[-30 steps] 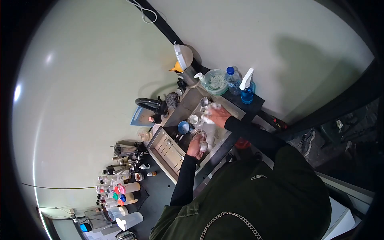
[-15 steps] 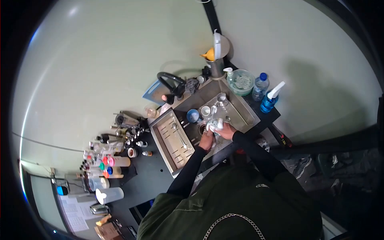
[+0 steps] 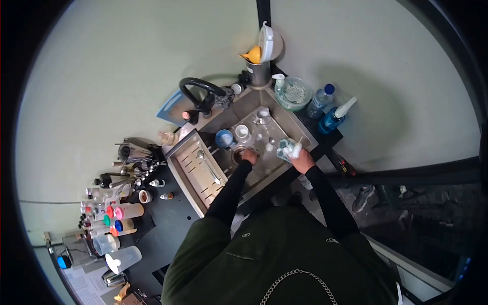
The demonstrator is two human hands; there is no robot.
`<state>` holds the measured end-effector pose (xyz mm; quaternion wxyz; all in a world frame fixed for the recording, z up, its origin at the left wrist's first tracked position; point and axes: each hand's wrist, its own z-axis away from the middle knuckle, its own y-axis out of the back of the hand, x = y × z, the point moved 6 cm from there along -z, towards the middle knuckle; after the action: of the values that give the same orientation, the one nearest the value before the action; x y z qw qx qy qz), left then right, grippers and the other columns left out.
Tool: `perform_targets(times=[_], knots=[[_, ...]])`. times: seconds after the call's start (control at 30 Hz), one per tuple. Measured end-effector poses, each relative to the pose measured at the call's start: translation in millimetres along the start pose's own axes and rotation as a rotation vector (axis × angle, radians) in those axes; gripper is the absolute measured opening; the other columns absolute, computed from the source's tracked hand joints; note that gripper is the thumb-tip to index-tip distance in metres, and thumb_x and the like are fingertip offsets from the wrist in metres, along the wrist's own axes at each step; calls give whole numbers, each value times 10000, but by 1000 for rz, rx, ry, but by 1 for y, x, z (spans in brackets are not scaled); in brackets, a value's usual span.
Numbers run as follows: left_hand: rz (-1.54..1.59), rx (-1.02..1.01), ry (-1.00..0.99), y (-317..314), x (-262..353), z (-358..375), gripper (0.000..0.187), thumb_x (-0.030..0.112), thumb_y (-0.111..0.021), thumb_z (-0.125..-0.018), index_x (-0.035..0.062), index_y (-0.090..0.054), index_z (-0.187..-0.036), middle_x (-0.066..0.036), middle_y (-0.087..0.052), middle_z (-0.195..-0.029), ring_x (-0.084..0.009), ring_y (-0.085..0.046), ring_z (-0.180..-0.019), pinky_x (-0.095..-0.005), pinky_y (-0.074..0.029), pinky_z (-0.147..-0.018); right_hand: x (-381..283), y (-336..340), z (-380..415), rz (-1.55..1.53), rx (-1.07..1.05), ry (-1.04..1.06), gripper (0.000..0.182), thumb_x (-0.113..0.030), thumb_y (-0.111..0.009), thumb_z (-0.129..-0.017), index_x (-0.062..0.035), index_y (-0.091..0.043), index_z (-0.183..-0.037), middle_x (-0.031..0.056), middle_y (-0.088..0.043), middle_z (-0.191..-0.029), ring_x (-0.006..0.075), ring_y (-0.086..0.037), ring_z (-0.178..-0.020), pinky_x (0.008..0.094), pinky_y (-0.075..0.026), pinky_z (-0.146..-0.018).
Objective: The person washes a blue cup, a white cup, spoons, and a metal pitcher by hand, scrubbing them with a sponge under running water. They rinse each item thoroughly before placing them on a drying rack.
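Head camera: well right of the blue cup point(image 3: 223, 138), the right hand point(image 3: 303, 161) grips a foamy pale object point(image 3: 288, 149) in its fingers; near the blue cup, the left hand point(image 3: 248, 156) is at the drain point(image 3: 236, 154), and whether it pinches anything I cannot tell; a white cup point(image 3: 242, 131) stands just beside the blue cup

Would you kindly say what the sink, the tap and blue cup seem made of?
Sink: probably satin stainless steel, from its grey, soft sheen. Tap: coated metal or plastic, black with slight shine. Blue cup: perhaps glazed ceramic, smooth and opaque.
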<state>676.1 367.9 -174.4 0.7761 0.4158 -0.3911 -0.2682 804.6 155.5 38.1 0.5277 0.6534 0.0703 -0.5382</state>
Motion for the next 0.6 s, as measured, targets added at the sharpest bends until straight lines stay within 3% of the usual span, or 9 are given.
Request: perform_targets(times=[0.1,0.2,0.27,0.3,0.33,0.4,0.43,0.5,0.6], knots=[[-131,-98,-283,-101,-41,-78,410,389,-539,-846,20,-673,-965,-259,-644,-914,-368,-634,-879,-476,-471,-843,0,18,16,-103,43,9,381,-282,-640,-850,-14,-593,-1117,211,-653,-979,352,-624,-959,385,-492,-775],[154,89,418,-26,-10,-36,429,397,-521,-862,3,-667,-951,-262,-619,-1022,-381,-627,-901,-472,-470,-854,14,23,32,-180,32,-125,405,-267,-665,-841,5,-584,-1130,182,-663,-998,268,-650,-953,353,-494,-756],[110,308,498,7,25,-16,443,402,-509,-872,-8,-662,-943,-265,-602,-1095,-390,-622,-915,-469,-469,-861,13,28,45,-346,95,-245,385,-251,-694,-826,28,-606,-1076,163,-674,-979,240,-661,-921,333,-497,-750],[77,416,385,19,46,-5,486,435,-504,-876,-24,-643,-954,-251,-574,-1152,-424,-591,-1012,-476,-485,-852,11,27,49,-458,113,-226,391,-229,-673,-846,34,-578,-1119,113,-655,-1036,205,-637,-918,320,-488,-777],[81,402,382,3,48,-13,486,435,-504,-876,-24,-643,-954,-251,-574,-1152,-424,-591,-1012,-476,-485,-852,12,24,53,-453,114,-240,391,-229,-673,-846,34,-578,-1119,113,-655,-1036,205,-637,-918,320,-488,-777],[159,16,286,-59,51,-47,480,434,-546,-859,-17,-630,-1002,-240,-596,-1112,-416,-583,-1046,-454,-500,-853,13,24,59,-571,179,-231,378,-186,-668,-847,27,-565,-1141,114,-657,-1040,201,-631,-971,310,-479,-815],[166,11,279,-54,63,-43,480,434,-546,-859,-17,-630,-1002,-240,-596,-1112,-416,-583,-1046,-454,-500,-853,10,28,62,-407,132,-233,394,-151,-650,-857,21,-529,-1190,104,-634,-1091,192,-607,-1009,312,-468,-855],[180,-173,329,-35,94,-34,532,475,-574,-838,1,-604,-1077,-217,-599,-1133,-364,-610,-1027,-445,-495,-877,13,23,63,-475,126,-145,399,-138,-642,-860,17,-517,-1206,105,-622,-1117,192,-594,-1032,311,-458,-877],[139,-126,409,-38,100,-45,490,419,-647,-801,13,-618,-1074,-200,-612,-1121,-331,-616,-1037,-414,-504,-882,-4,29,68,-524,86,-105,416,-121,-628,-864,14,-495,-1234,118,-598,-1160,195,-564,-1087,309,-434,-925]])
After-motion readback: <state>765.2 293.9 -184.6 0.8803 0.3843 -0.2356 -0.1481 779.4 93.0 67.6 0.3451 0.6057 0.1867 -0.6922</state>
